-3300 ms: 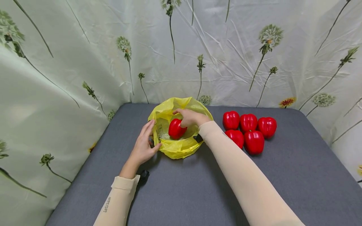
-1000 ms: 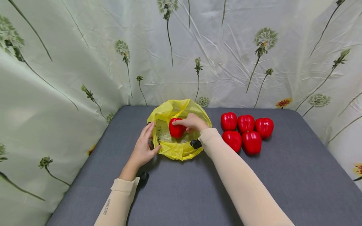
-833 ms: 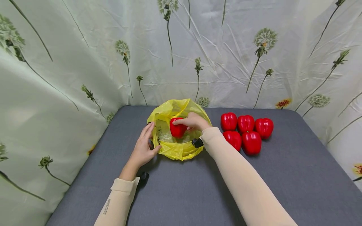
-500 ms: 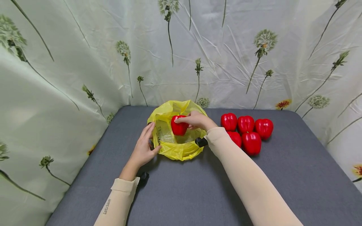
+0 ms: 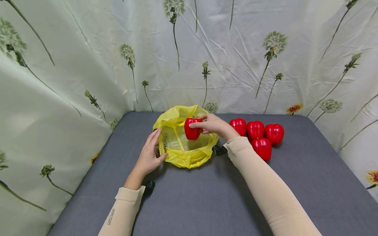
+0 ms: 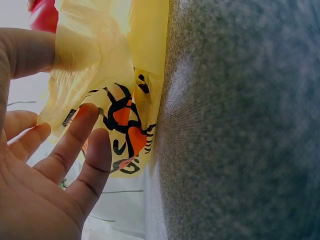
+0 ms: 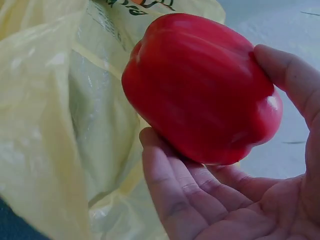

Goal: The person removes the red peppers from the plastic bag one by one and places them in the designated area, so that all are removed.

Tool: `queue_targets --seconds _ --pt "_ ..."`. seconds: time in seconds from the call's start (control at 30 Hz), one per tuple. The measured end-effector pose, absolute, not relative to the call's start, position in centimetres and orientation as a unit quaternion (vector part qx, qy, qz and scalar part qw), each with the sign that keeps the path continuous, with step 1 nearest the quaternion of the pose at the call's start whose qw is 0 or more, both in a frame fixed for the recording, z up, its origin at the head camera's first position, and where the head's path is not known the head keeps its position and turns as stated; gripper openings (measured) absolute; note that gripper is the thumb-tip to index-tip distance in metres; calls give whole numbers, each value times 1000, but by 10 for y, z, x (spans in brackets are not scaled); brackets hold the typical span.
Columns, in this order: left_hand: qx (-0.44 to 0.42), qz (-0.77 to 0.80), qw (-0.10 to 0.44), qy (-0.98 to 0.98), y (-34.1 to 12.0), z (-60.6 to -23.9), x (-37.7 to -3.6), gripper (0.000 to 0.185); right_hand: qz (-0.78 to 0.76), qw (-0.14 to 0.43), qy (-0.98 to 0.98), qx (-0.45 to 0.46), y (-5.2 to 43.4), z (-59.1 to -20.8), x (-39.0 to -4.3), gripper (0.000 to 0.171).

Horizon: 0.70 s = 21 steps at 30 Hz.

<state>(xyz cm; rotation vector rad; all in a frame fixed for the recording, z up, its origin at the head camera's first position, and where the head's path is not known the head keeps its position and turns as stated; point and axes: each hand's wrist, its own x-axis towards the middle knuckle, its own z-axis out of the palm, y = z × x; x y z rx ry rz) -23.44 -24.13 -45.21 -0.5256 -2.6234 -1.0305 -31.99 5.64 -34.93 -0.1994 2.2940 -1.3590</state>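
Note:
My right hand (image 5: 215, 126) holds a glossy red bell pepper (image 5: 193, 129), thumb on one side and fingers on the other, above the mouth of a yellow plastic bag (image 5: 189, 159). In the right wrist view the bell pepper (image 7: 200, 90) fills the middle, with the bag's wrinkled wall (image 7: 40, 110) beside it. My left hand (image 5: 149, 155) rests against the bag's left side with fingers spread. The left wrist view has its fingertips (image 6: 90, 112) touching the printed bag wall (image 6: 112, 55). No other pepper shows in the visible part of the bag.
Right of the bag, several red bell peppers (image 5: 274, 134) stand grouped on the grey cloth-covered table (image 5: 189, 200); my right forearm hides part of the group. A white curtain (image 5: 236, 59) with dandelion prints hangs behind and at the sides. Small black devices (image 5: 219, 150) sit at both wrists.
The bell pepper, earlier low inside the bag, has come up and to the right in my right hand, which has taken a firmer grip on it. My left hand stays at the bag.

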Motion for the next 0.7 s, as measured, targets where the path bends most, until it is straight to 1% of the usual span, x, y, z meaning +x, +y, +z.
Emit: queue_targets --seconds 0.17,0.33,0.57,0.7 --pt "-183 -353 140 -907 -242 -453 -234 104 -524 223 819 -75 71 -350 -314 69" --pt "-185 -352 137 -907 -242 -453 -234 103 -555 213 802 -67 84 -350 -307 68" --pt "-190 -353 137 -906 -242 -451 -234 103 -557 185 808 -55 105 -349 -294 74" --pt "-186 -349 133 -909 -241 -451 -234 102 -560 177 808 -46 115 -351 -287 74"
